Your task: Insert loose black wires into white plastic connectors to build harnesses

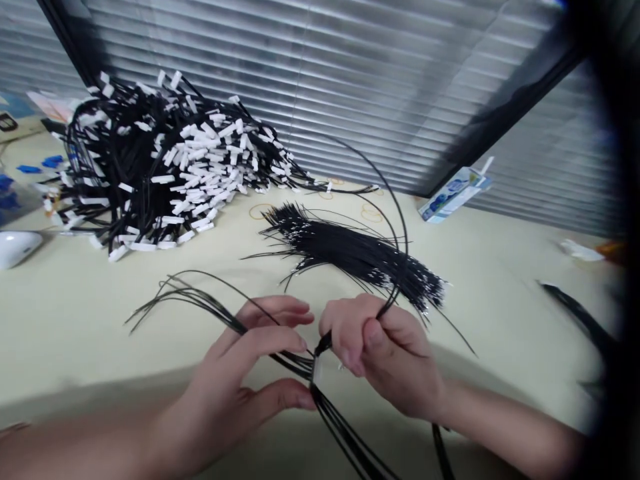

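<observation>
A bundle of thin black wires (220,309) runs under and between the fingers of my left hand (250,367). Its thumb and fingers curve around the wires beside a small white piece (317,371), where the strands gather. My right hand (383,353) is closed in a fist on black wires just right of that white piece. From this fist a loop of black wire (404,233) arches upward, while more strands (345,433) hang down toward the bottom edge. What lies inside the right fist is hidden.
A large heap of black cables with white connectors (210,160) fills the back left. Behind my hands lies a pile of cut black wires (350,250). A drink carton (453,193) stands by the blinds (300,80). At the left are a white mouse (19,248) and blue pieces (50,162).
</observation>
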`<state>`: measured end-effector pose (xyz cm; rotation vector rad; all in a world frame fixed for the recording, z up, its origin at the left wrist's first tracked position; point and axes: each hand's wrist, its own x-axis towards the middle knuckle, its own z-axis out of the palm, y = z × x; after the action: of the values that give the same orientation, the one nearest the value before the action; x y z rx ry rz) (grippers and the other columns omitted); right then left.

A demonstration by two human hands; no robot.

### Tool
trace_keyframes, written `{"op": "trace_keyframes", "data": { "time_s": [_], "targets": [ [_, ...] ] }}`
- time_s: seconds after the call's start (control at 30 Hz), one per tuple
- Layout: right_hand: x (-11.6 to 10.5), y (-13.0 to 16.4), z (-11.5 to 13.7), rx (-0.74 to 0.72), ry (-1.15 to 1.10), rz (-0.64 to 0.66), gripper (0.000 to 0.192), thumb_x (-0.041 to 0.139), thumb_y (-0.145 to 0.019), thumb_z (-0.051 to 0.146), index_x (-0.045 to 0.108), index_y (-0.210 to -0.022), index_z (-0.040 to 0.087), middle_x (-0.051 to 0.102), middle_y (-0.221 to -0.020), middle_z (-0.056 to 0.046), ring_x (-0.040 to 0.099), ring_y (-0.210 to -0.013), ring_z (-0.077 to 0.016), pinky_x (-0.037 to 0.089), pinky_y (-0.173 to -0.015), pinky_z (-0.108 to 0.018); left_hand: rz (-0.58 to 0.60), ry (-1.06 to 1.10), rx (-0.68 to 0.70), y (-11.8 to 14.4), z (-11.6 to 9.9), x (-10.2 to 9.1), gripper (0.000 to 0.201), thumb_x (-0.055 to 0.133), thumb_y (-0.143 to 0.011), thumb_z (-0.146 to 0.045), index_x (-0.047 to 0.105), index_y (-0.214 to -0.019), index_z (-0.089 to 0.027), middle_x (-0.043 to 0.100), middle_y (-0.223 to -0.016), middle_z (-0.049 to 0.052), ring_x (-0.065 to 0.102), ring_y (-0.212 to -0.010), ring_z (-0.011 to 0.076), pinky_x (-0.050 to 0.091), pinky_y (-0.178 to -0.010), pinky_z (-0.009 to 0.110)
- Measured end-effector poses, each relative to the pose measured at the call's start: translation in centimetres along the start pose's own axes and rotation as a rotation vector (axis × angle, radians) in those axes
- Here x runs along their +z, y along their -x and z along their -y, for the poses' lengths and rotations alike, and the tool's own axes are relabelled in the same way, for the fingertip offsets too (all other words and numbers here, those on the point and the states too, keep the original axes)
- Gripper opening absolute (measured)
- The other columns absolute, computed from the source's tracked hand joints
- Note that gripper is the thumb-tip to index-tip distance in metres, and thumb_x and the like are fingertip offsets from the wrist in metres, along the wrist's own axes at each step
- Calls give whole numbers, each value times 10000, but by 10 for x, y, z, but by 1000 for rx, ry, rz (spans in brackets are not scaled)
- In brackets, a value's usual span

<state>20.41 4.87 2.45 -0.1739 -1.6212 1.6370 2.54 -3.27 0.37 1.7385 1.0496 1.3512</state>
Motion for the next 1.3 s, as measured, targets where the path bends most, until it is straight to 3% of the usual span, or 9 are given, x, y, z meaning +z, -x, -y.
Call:
{"op": "trace_keyframes", "data": {
  "time_s": [0.13,0.33,0.47,0.67,0.77,0.87,1.0,1.17,1.3],
  "targets": [
    [0,-1,-2,-16,58,-10,245,437,-949,276,663,-872,221,494,-602,-1,482,-591,-128,390,-562,-283,100,216,-123,-5,0,1,381,611,-834,-90,476,-1093,-333,521,-1255,16,537,-1164,202,543,-856,283],
    [-1,-4,3,42,97,47,205,460,-942,216,650,-1018,236,570,-725,-1,537,-642,-88,454,-594,-234,115,373,-196,-6,-3,2,304,637,-808,-62,488,-994,-252,589,-1114,18,588,-1081,185,525,-869,294],
    [3,-1,6,67,149,5,226,492,-918,162,612,-1063,286,602,-776,8,595,-654,-81,470,-546,-209,61,357,-261,-5,-3,2,263,650,-804,-91,485,-942,-242,644,-1093,10,621,-1042,171,533,-858,267],
    [11,14,11,73,477,-221,300,609,-829,129,548,-1027,345,607,-767,29,635,-612,-114,452,-403,-198,-58,14,-221,5,1,-3,293,697,-768,-167,538,-975,-299,671,-1073,-27,641,-1015,167,550,-842,231],
    [10,14,17,23,674,-155,234,650,-808,163,580,-961,325,648,-790,25,643,-631,-121,495,-450,-207,-8,-51,-184,8,0,-5,293,677,-786,-179,530,-1005,-308,669,-1123,1,640,-1041,212,565,-848,294],
    [8,8,26,4,771,-53,155,664,-805,182,608,-904,287,682,-770,40,653,-669,-113,541,-568,-201,-31,-49,-103,8,-3,-6,319,676,-787,-157,516,-1014,-313,674,-1104,3,665,-988,203,582,-806,277],
    [7,3,33,40,825,-38,149,693,-777,161,607,-853,255,676,-752,73,643,-657,-66,526,-600,-131,-6,-16,-1,5,-5,-6,349,680,-779,-133,499,-1032,-291,671,-1103,14,682,-946,187,588,-788,251],
    [5,9,31,125,744,-46,187,692,-777,161,622,-902,281,672,-809,63,643,-690,-70,529,-595,-129,6,-36,0,5,-6,-8,332,673,-788,-144,511,-1042,-283,668,-1131,20,674,-984,187,575,-813,227],
    [7,10,27,102,721,-120,176,705,-763,157,639,-872,279,672,-772,60,642,-668,-74,534,-581,-130,15,-31,-1,6,-7,-8,369,677,-787,-146,493,-1072,-292,659,-1133,19,669,-991,176,564,-839,224]
  ]
}}
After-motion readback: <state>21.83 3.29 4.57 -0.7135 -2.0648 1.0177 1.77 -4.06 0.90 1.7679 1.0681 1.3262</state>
